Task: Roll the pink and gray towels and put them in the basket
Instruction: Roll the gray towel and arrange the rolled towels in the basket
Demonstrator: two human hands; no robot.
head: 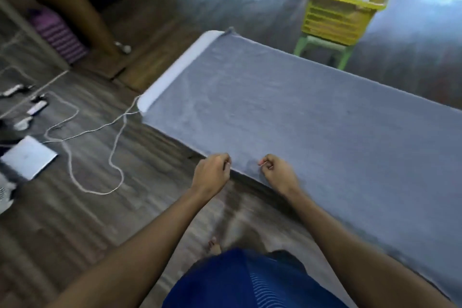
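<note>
A large gray towel (300, 112) lies spread flat over a white table whose edge (172, 72) shows at the left end. My left hand (212, 172) and my right hand (280, 172) are at the towel's near edge, a short way apart, fingers curled and pinching that edge. The yellow slatted basket (342, 20) stands on a green plastic chair (322, 50) beyond the table's far side, with pale rolled items inside it. No pink towel shows. The picture is motion-blurred.
White cables (82, 132) loop across the wooden floor at left, near a closed white laptop (27, 157) and small devices. A purple striped bag (58, 32) leans by a wooden cabinet. My bare foot (215, 245) stands below the table edge.
</note>
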